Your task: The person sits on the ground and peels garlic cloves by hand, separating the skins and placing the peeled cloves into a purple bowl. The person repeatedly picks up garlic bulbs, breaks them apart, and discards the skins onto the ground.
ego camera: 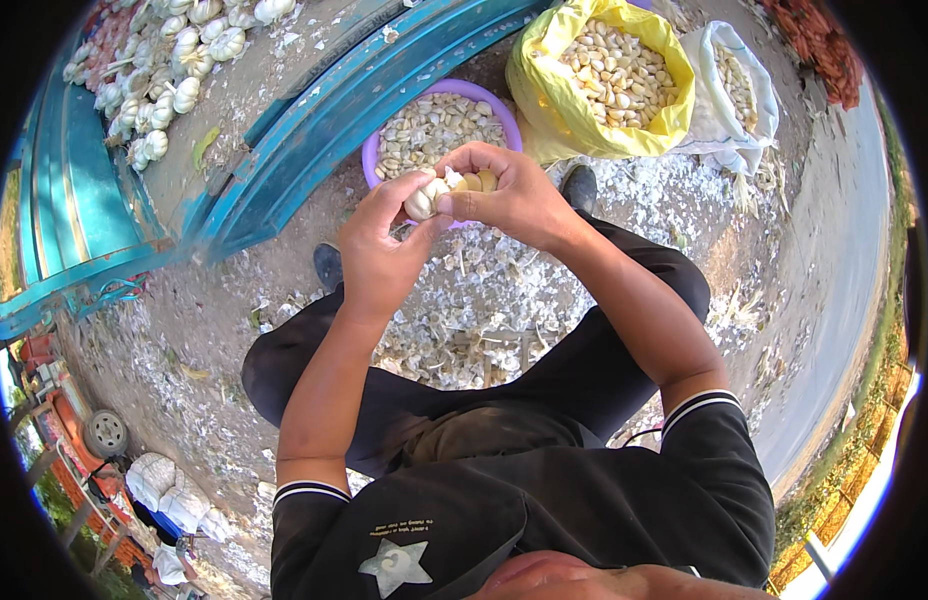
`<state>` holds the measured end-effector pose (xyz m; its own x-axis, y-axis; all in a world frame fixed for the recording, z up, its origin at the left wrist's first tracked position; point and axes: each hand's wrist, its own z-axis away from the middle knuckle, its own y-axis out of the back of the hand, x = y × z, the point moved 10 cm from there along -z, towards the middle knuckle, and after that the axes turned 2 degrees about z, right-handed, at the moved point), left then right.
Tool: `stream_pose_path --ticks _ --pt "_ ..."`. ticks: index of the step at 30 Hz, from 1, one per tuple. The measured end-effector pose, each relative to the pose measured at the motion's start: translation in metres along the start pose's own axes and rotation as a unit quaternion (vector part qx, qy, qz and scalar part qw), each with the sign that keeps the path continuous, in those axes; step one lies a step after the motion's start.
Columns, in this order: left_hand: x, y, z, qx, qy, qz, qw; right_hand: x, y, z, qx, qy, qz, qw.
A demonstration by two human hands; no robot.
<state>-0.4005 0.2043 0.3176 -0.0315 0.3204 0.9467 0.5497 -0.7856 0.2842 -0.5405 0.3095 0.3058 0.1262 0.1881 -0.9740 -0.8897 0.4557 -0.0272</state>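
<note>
My left hand (385, 244) and my right hand (501, 191) meet in front of me, above the near edge of a purple basin (371, 154). Between their fingertips is a partly opened garlic bulb (426, 198), pinched from both sides. Loose garlic cloves (475, 181) sit in the curled fingers of my right hand. The basin holds many garlic cloves (441, 127); my hands hide part of its near side.
A yellow sack (535, 97) and a white sack (764, 112) of cloves stand at the upper right. Whole garlic bulbs (183, 64) lie upper left, beyond a blue metal panel edge (344, 112). Papery garlic skins (471, 292) litter the ground between my legs.
</note>
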Motion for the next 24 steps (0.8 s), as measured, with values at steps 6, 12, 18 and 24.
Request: stream_pose_path --ticks 6,12,18,24 --pt "-0.011 -0.002 0.008 0.003 0.065 0.129 0.99 0.006 0.001 0.003 -0.003 -0.074 0.069 0.995" --pt "-0.023 0.006 0.002 0.04 0.159 0.322 0.933 0.021 0.0 0.0 -0.037 -0.12 -0.254 0.959" --pt "-0.032 0.007 0.003 0.098 0.208 0.375 0.898 0.014 0.0 0.002 -0.061 -0.099 -0.349 0.93" --pt "-0.025 -0.008 0.002 0.073 0.221 0.35 0.907 0.003 0.014 0.008 -0.069 -0.085 -0.427 0.897"
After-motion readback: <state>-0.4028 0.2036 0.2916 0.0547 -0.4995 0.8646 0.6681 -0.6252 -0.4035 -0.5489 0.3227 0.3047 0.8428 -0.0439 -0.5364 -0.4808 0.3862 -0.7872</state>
